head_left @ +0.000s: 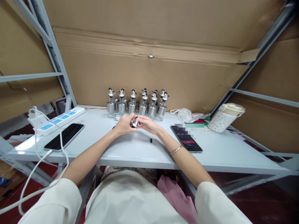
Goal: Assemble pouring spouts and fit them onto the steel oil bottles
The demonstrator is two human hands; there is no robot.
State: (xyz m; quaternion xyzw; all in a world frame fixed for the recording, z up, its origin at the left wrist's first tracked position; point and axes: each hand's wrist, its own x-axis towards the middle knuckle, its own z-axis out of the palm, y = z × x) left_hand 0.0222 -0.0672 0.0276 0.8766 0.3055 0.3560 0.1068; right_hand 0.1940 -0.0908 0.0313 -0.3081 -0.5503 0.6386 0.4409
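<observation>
Over the middle of the table, my left hand [125, 125] and my right hand [149, 124] meet around a small white-and-black pourer top [135, 123]. The left fingers wrap round its body, and the right fingertips pinch it near its black end. My fingers hide part of it. A small black piece [151, 140] lies on the table below my right hand. Behind my hands stand several glass bottles with metal sleeves [121, 107], in rows. Many carry pourer tops [133, 93] of the same white-and-black kind.
At the left lie a power strip [63, 119] and a phone [65, 137] with white cables [62, 140]. Toward the right are another phone [186, 138], a plastic bag [184, 115] and a dotted flask [223, 119]. Cardboard [149, 71] walls off the back.
</observation>
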